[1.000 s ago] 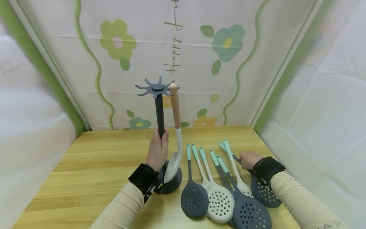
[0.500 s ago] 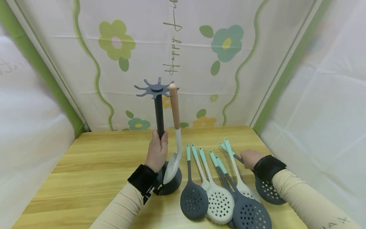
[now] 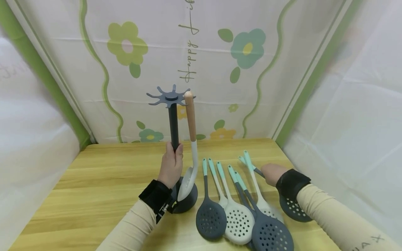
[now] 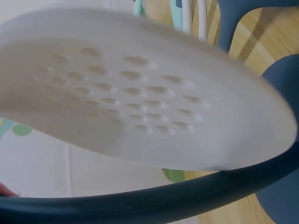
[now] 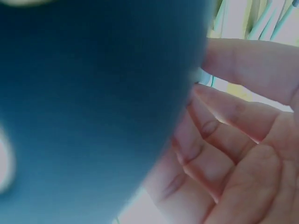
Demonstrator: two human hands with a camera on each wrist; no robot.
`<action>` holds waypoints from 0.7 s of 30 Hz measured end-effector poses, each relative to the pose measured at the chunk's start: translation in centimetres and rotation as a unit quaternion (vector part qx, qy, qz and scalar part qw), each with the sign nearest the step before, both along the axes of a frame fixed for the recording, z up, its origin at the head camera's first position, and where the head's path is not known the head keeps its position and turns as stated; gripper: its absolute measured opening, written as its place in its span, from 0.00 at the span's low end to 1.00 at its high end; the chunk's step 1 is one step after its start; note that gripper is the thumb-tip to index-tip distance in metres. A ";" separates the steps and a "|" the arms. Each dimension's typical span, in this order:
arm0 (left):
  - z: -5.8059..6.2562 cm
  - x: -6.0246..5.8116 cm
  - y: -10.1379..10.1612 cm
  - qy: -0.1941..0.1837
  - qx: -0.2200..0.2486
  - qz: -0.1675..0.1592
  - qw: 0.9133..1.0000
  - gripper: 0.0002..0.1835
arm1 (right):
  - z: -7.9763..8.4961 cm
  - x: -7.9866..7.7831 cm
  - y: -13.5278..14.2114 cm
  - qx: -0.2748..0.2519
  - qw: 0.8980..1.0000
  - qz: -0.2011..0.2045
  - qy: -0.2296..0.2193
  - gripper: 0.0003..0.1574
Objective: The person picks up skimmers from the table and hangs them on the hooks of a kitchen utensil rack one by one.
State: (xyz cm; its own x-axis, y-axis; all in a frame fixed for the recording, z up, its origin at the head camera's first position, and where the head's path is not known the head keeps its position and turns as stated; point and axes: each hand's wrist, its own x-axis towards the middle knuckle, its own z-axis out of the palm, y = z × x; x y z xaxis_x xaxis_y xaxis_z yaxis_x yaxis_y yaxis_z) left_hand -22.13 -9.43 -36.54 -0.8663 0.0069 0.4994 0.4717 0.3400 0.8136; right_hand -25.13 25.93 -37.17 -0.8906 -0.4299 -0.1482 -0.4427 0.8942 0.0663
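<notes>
In the middle of the head view, the left hand (image 3: pixel 171 167) grips the pole of a dark stand (image 3: pixel 173 127), from which a white slotted spoon (image 3: pixel 188 184) hangs. At the lower right, the right hand (image 3: pixel 274 173) holds a dark skimmer (image 3: pixel 294 210) by its handle, fingers closed around it. A white skimmer (image 3: pixel 255 179) crosses over this handle, so it seems better to slide the dark one free gently before raising it, and to keep the pole steady and upright.
</notes>
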 end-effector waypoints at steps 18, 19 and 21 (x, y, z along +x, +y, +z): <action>-0.1 -0.2 0.1 -0.006 0.002 -0.002 1.000 0.12 | -0.9 -0.4 -0.8 0.084 0.990 0.058 0.096 0.17; -0.1 -0.2 0.1 -0.005 0.001 -0.002 1.000 0.12 | -0.9 -0.4 -0.9 0.090 0.989 0.056 0.104 0.18; 0.0 -0.2 0.1 -0.007 0.000 0.000 1.000 0.12 | -0.8 -0.4 -1.0 0.099 0.986 0.055 0.121 0.18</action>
State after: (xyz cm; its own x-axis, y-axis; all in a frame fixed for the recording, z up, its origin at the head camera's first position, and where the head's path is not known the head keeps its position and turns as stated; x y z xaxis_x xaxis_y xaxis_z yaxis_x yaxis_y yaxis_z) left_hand -22.28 -9.34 -36.51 -0.8731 0.0064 0.4875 0.4603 0.3406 0.8199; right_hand -25.54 24.97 -37.92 -0.8594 -0.5105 -0.0280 -0.4866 0.8000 0.3512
